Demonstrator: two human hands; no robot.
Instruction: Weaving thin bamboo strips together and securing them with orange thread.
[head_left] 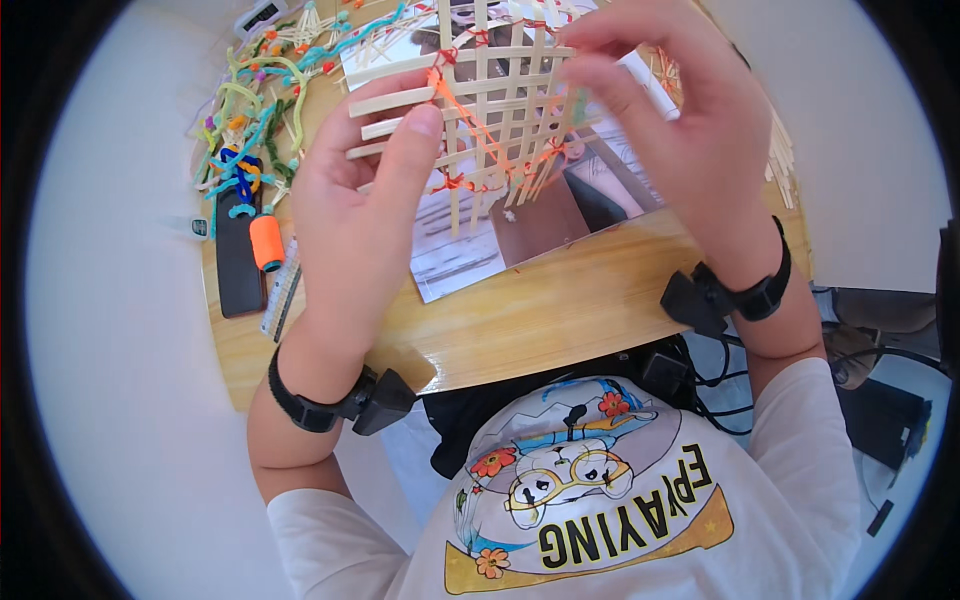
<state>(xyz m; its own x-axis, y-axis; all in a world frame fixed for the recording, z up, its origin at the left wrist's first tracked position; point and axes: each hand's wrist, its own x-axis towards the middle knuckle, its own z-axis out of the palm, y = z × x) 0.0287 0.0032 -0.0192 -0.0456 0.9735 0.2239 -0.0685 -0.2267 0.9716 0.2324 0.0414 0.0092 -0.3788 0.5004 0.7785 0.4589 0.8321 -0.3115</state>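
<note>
A lattice of flat, pale bamboo strips [515, 128] is held up above the table, tilted toward me. My left hand [350, 205] is closed on its left side, thumb in front and fingers behind the protruding strip ends. Orange-red thread [463, 108] ties several crossings along its edges, and one strand runs slantwise over the weave. At the lattice's upper right edge is my right hand [705, 120], its thumb and fingers drawn together in a pinch. The thumb is slightly blurred, and whatever lies between those fingertips is too small to make out.
Printed picture sheets [460, 255] lie under the lattice on the wooden table [560, 310]. To the left are tangled coloured pipe cleaners [285, 75], an orange thread spool [266, 242], a dark phone-like slab [238, 265] and a ruler [281, 290]. Loose sticks [780, 160] lie at the right edge.
</note>
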